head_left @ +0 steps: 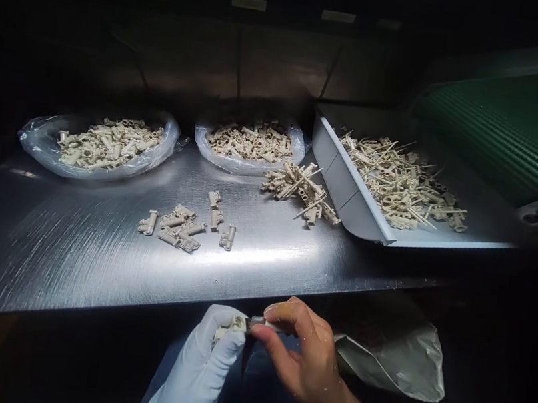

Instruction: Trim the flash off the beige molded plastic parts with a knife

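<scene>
My left hand [201, 366], in a white glove, pinches a cream plastic fitting [237, 323] between thumb and fingers just in front of the table edge. My bare right hand [310, 352], with tan tape round one finger, grips a slim knife-like tool [258, 321]. Its tip meets the right side of the fitting, though the fingers partly hide it. Beyond my hands, a small group of loose fittings [181, 227] lies on the metal table [103, 257]. A heap of fittings with thin sprue sticks [301, 189] rests farther right.
Two clear plastic bags of fittings, a left bag [39, 144] and a middle bag [234, 164], stand at the back. A grey tray [353, 180] holds more pieces with sticks. Green ribbed belt [518, 124] lies far right; a crumpled plastic bag [392, 355] hangs below the table edge.
</scene>
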`<move>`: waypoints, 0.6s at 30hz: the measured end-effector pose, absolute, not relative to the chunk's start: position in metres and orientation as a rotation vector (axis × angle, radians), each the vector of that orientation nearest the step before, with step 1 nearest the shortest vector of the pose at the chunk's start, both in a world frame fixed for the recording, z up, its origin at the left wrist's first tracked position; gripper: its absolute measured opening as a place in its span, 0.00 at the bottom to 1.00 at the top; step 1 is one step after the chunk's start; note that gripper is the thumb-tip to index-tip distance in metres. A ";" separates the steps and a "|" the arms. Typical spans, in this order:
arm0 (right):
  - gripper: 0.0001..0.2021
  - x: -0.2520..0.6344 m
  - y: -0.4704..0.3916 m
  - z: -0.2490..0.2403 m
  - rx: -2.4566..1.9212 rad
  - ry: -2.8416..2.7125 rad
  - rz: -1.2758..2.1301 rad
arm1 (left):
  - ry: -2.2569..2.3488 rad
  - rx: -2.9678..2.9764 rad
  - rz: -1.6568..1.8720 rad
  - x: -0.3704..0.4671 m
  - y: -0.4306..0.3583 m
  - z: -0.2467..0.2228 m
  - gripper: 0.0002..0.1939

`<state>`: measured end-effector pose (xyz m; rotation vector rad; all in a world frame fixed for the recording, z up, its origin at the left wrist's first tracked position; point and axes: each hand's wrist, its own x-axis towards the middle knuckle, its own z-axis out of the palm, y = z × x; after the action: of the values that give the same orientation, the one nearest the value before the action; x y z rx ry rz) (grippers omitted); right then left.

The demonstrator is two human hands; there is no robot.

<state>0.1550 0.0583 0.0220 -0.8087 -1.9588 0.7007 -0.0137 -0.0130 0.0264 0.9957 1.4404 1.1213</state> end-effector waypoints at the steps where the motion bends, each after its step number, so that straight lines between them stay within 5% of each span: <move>1: 0.06 0.155 0.058 0.021 -0.802 -1.956 0.703 | 1.432 0.981 1.116 -0.013 -0.013 0.027 0.20; 11: 0.03 0.166 0.055 0.037 -0.868 -2.088 0.661 | 1.443 1.019 1.083 -0.015 -0.010 0.028 0.20; 15: 0.10 0.175 0.063 0.046 -0.941 -2.131 0.974 | 1.450 1.024 1.060 -0.017 -0.012 0.026 0.21; 18: 0.15 0.179 0.067 0.046 -1.023 -2.068 0.907 | 1.496 1.030 1.067 -0.020 -0.014 0.021 0.20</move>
<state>0.1789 0.0672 0.0456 -1.0234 -2.0676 0.9067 -0.0202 -0.0143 0.0207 1.0305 1.4959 1.0670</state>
